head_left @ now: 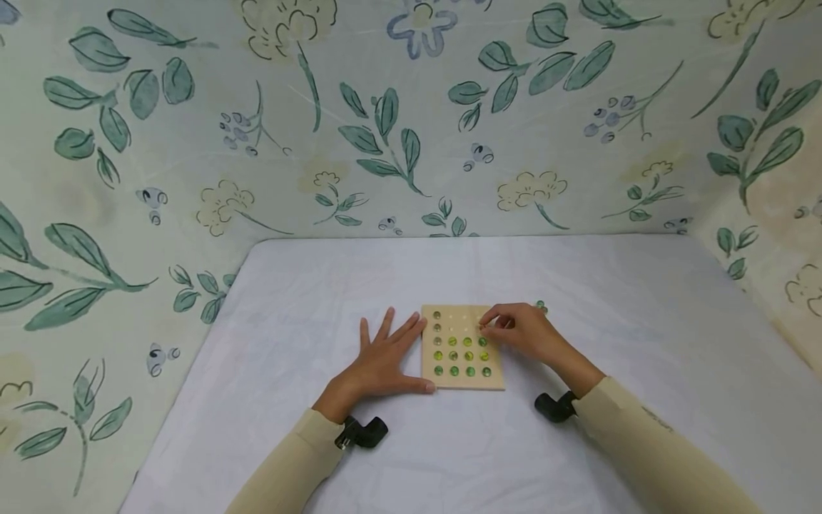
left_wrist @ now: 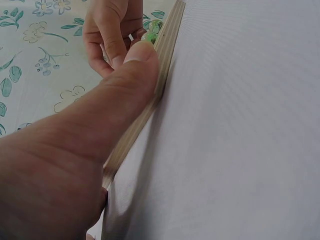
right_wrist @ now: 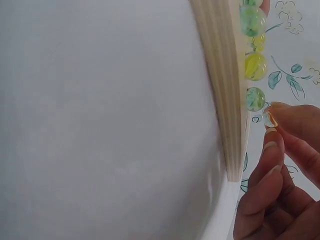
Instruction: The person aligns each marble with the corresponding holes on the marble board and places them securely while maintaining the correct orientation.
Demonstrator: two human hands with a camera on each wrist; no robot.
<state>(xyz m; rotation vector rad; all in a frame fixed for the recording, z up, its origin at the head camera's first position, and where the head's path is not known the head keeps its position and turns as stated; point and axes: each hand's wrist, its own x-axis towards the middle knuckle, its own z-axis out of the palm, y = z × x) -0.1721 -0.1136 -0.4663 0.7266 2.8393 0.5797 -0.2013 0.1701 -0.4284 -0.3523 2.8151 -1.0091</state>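
A square wooden board [head_left: 462,383] lies on the white cloth, with rows of glass marbles [head_left: 469,355] along its near part and more down its left column. Bare holes show in its upper right area. My left hand [head_left: 382,360] is spread at the board's left side, fingertips at that edge and the thumb by the near left corner. Over the right side, my right hand [head_left: 523,330] pinches a clear marble [right_wrist: 270,118] with an orange streak between thumb and fingertip. In the right wrist view, that marble is close to a green marble [right_wrist: 255,99] on the board.
A few loose green marbles [head_left: 541,305] lie on the cloth just beyond my right hand. White cloth [head_left: 334,285] covers the table, and floral fabric [head_left: 385,128] stands behind its far edge. Black wrist cameras [head_left: 369,432] are strapped at both cuffs.
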